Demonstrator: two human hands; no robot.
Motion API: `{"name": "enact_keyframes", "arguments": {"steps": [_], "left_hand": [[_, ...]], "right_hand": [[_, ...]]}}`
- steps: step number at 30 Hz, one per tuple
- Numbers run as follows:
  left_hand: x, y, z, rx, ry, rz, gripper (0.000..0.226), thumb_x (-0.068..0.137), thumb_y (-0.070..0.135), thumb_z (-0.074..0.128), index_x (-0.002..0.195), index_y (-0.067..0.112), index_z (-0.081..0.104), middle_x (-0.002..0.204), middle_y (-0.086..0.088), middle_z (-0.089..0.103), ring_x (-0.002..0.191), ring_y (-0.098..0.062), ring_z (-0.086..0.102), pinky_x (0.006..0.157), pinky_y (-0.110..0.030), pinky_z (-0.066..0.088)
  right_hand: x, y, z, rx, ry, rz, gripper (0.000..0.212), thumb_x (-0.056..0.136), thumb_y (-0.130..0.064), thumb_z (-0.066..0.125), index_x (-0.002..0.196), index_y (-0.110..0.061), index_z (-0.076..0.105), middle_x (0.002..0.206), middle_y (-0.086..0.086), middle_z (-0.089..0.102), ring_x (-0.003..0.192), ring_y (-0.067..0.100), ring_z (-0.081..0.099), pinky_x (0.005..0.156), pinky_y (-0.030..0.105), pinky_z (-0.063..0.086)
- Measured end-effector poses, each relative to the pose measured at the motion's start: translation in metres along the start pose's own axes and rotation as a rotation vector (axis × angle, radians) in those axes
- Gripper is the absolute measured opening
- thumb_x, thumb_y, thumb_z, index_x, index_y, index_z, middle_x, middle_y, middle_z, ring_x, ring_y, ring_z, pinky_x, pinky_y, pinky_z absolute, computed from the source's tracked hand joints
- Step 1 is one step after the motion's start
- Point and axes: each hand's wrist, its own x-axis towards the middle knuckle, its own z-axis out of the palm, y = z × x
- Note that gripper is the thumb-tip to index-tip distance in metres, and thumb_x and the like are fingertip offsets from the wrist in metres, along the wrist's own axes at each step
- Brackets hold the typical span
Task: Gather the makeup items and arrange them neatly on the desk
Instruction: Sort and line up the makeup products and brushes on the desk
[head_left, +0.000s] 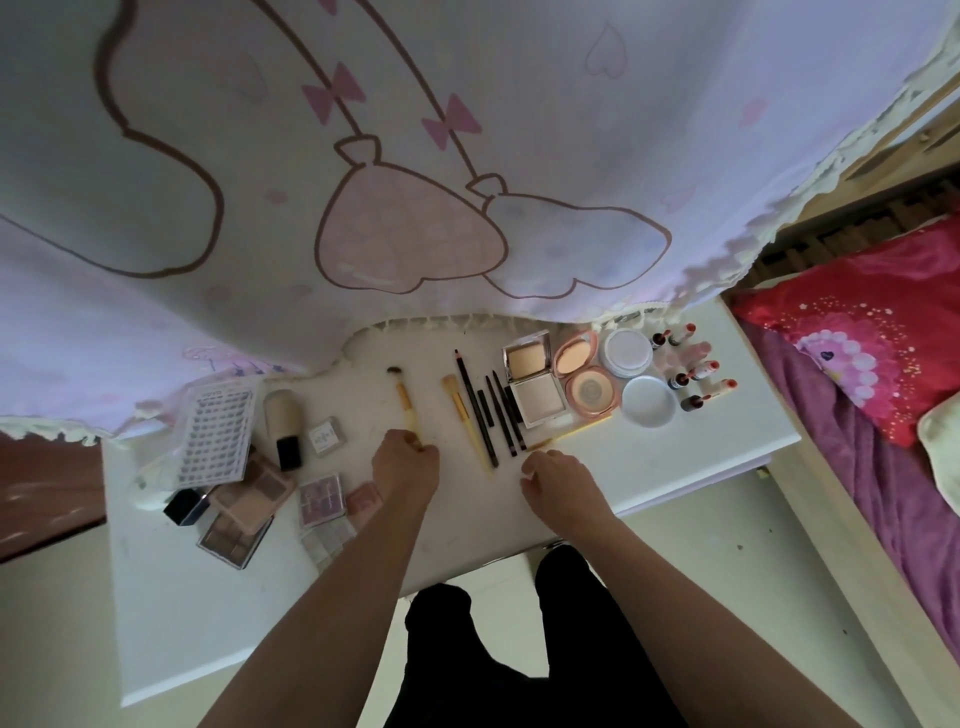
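Black trousers (519, 649) at the bottom, both forearms reaching out over the white counter (675, 457).

Left hand (408, 465): fingers curled round the lower end of a yellow-handled brush (401, 392); the dark bristle head points away from the person.

Right hand (558, 480): knuckles up, fingers curled under. Can't tell if it pinches anything. The tip of a yellow pencil (571, 434) lies just beyond its fingertips.

Between the hands and a bit further out: a second yellow brush (460, 410) and a row of dark liner pencils (478, 410), roughly parallel.

Beyond the right hand: an open square compact (532, 384), an open round pink compact (582, 374), a white jar (626, 351) with its lid (649, 401) beside it, then a cluster of lipsticks (698, 371) furthest right.

Left of the left hand, a loose pile: eyeshadow palettes (249, 493) overlapping, a lash tray (218, 436) on top, a beige bottle (283, 426) lying down, a small square box (324, 436).

A pink-print curtain (467, 156) hangs over the far edge. The bed (883, 415) is well to the right of the right hand.
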Motion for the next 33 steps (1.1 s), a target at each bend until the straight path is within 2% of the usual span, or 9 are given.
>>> {"name": "enact_keyframes", "arguments": {"steps": [2,5,9,12,15,19,26,30,33], "left_hand": [[-0.007,0.003,0.006,-0.062,-0.027,0.021,0.031,0.083,0.015,0.067,0.113,0.011,0.062,0.098,-0.001,0.066,0.096,-0.021,0.061,0.075,-0.025,0.041],[-0.016,0.007,0.019,-0.134,-0.081,0.04,0.03,0.079,0.015,0.069,0.108,0.012,0.064,0.09,0.005,0.066,0.092,-0.019,0.065,0.076,-0.026,0.048],[-0.022,0.007,0.03,-0.118,-0.136,0.069,0.017,0.082,0.01,0.066,0.097,0.016,0.061,0.096,-0.001,0.068,0.088,-0.017,0.064,0.064,-0.018,0.041],[-0.023,0.007,0.026,-0.091,-0.147,0.08,0.018,0.085,0.012,0.066,0.102,0.016,0.063,0.094,0.002,0.065,0.087,-0.014,0.062,0.056,-0.012,0.036],[-0.024,0.002,0.009,-0.02,-0.131,0.123,0.027,0.087,0.022,0.065,0.113,0.015,0.064,0.094,0.005,0.063,0.086,-0.011,0.057,0.072,-0.019,0.04],[-0.017,-0.021,-0.03,0.044,-0.02,0.181,0.025,0.09,0.023,0.06,0.113,0.017,0.066,0.109,-0.001,0.064,0.094,-0.016,0.062,0.08,-0.025,0.044],[-0.007,-0.088,-0.107,0.051,0.18,0.201,0.019,0.092,0.019,0.061,0.108,0.011,0.067,0.113,-0.005,0.062,0.103,-0.026,0.058,0.085,-0.031,0.043],[0.01,-0.14,-0.132,0.214,0.235,0.352,0.03,0.077,0.015,0.066,0.107,0.017,0.07,0.118,-0.011,0.06,0.103,-0.037,0.059,0.08,-0.042,0.053],[0.019,-0.167,-0.139,0.415,0.194,0.435,0.051,0.073,0.015,0.069,0.124,0.02,0.064,0.141,-0.014,0.051,0.129,-0.037,0.048,0.094,-0.05,0.049]], "right_hand": [[-0.001,-0.004,0.004,0.017,-0.004,0.01,0.023,0.095,-0.023,0.055,0.111,-0.011,0.065,0.106,0.009,0.066,0.098,0.028,0.062,0.086,0.032,0.046],[0.0,-0.003,0.005,0.043,0.002,0.021,0.02,0.093,-0.022,0.057,0.108,-0.011,0.065,0.104,0.009,0.068,0.096,0.027,0.062,0.086,0.032,0.047],[0.003,0.003,0.003,0.058,-0.015,0.021,0.019,0.093,-0.024,0.059,0.107,-0.012,0.067,0.105,0.006,0.068,0.097,0.025,0.063,0.087,0.03,0.048],[0.004,0.002,0.002,0.052,-0.019,0.019,0.018,0.093,-0.022,0.06,0.105,-0.011,0.067,0.104,0.007,0.068,0.098,0.025,0.063,0.087,0.029,0.047],[0.004,-0.007,-0.002,0.04,-0.005,0.049,0.019,0.092,-0.019,0.058,0.106,-0.011,0.068,0.105,0.007,0.068,0.098,0.025,0.063,0.085,0.027,0.045],[0.009,-0.035,-0.011,0.08,0.045,0.052,0.016,0.094,-0.019,0.055,0.103,-0.014,0.067,0.1,0.005,0.068,0.092,0.021,0.064,0.078,0.026,0.047],[0.026,-0.111,-0.001,0.13,-0.031,-0.088,0.027,0.094,-0.026,0.057,0.121,-0.021,0.06,0.112,-0.003,0.062,0.101,0.016,0.06,0.083,0.026,0.047],[0.034,-0.155,0.018,0.14,-0.09,-0.135,0.029,0.093,-0.028,0.059,0.121,-0.023,0.058,0.11,-0.005,0.061,0.1,0.013,0.06,0.082,0.025,0.046],[0.038,-0.181,0.034,0.169,-0.114,-0.107,0.033,0.09,-0.028,0.061,0.123,-0.024,0.058,0.112,-0.004,0.062,0.098,0.013,0.06,0.083,0.025,0.047]]}}
